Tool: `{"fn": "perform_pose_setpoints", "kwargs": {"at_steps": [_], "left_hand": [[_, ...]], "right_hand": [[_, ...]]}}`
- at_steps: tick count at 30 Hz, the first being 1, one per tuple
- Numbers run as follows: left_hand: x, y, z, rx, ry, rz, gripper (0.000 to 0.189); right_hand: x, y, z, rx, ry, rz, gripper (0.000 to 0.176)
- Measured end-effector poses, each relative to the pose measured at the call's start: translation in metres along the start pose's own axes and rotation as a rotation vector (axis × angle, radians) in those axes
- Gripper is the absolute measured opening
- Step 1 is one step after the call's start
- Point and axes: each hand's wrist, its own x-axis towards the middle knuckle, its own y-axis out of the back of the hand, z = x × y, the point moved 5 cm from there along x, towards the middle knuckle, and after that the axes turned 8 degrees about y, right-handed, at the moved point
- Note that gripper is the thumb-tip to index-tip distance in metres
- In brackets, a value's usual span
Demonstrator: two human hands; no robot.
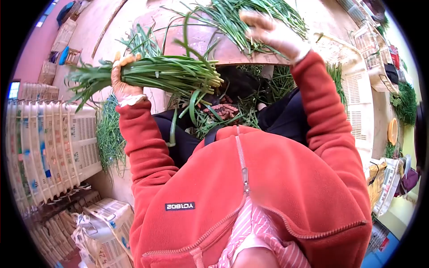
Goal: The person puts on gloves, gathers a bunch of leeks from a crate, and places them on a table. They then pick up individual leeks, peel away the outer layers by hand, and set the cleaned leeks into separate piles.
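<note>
A thick bundle of long green leafy stalks [165,73] lies sideways in my left hand [123,78], which is wrapped round it; the pale cut ends point right and several leaves hang loose. My right hand [272,33], gloved and slightly blurred, is over the pile of green stalks [232,22] on the low table [192,42], its fingers apart with nothing seen in them. A smaller clump of stalks [143,41] lies on the table behind the held bundle.
Loose greens [205,123] cover my lap area. At right stands a white plastic crate [359,98] with stalks inside. Stacked white crates [58,143] fill the left side, with greens [110,134] beside them. More crates [373,49] stand at upper right.
</note>
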Motion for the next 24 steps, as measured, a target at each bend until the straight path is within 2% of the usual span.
{"fn": "perform_pose_setpoints", "kwargs": {"at_steps": [1,2,4,6,8,9,10,11,12,13,14,16,17,18,20,21,22,24], "left_hand": [[-0.006,0.008,0.006,-0.065,0.003,0.012,0.040],[-0.010,0.016,0.010,-0.004,-0.056,0.139,0.038],[-0.017,0.017,0.008,-0.023,-0.077,0.141,0.036],[-0.023,0.012,0.000,-0.039,-0.069,0.146,0.034],[-0.029,0.001,-0.011,-0.055,-0.061,0.150,0.033],[-0.032,-0.006,-0.017,-0.028,-0.068,0.186,0.032],[-0.034,-0.010,-0.020,-0.001,-0.076,0.219,0.032],[-0.036,-0.013,-0.023,-0.065,-0.036,0.159,0.031],[-0.039,-0.014,-0.025,-0.035,-0.051,0.187,0.030],[-0.041,-0.014,-0.026,-0.016,-0.061,0.266,0.030],[-0.042,-0.012,-0.026,0.003,-0.070,0.346,0.030],[-0.042,-0.011,-0.024,-0.017,-0.063,0.389,0.029],[-0.042,-0.011,-0.023,-0.037,-0.061,0.430,0.028],[-0.046,-0.019,-0.022,0.021,-0.059,0.457,0.028],[-0.036,0.017,-0.010,-0.101,-0.085,0.352,0.029],[-0.034,0.022,-0.004,-0.170,-0.093,0.391,0.030],[-0.032,0.027,0.004,-0.195,-0.127,0.331,0.028],[-0.025,0.043,0.019,-0.139,-0.123,0.032,0.023]], "right_hand": [[-0.018,-0.013,0.011,-0.182,-0.074,-0.152,0.078],[-0.038,-0.027,0.019,-0.366,-0.147,-0.299,0.085],[-0.055,-0.067,0.031,-0.442,-0.029,-0.391,0.102],[-0.045,-0.104,0.006,-0.470,0.112,-0.344,0.109],[-0.032,-0.128,-0.002,-0.486,0.062,-0.225,0.112],[-0.026,-0.134,-0.003,-0.447,-0.047,-0.171,0.110],[-0.023,-0.138,0.007,-0.391,0.114,0.045,0.080],[-0.024,-0.140,0.012,-0.107,0.010,0.099,0.061],[-0.024,-0.143,0.017,0.176,-0.093,0.149,0.042],[-0.024,-0.145,0.025,0.222,-0.087,0.254,0.019],[-0.021,-0.146,0.036,0.273,-0.110,0.265,0.021],[-0.022,-0.132,0.035,0.676,0.037,0.329,0.026],[-0.022,-0.116,0.025,0.515,-0.147,0.400,0.030],[-0.028,-0.106,0.016,0.580,-0.271,0.500,0.033],[-0.032,-0.083,0.050,0.847,-0.139,0.560,0.035],[-0.038,-0.067,0.061,0.766,-0.153,0.603,0.034],[-0.047,-0.049,0.068,0.686,-0.167,0.645,0.032],[-0.070,-0.010,0.079,0.454,-0.261,0.691,0.031]]}}
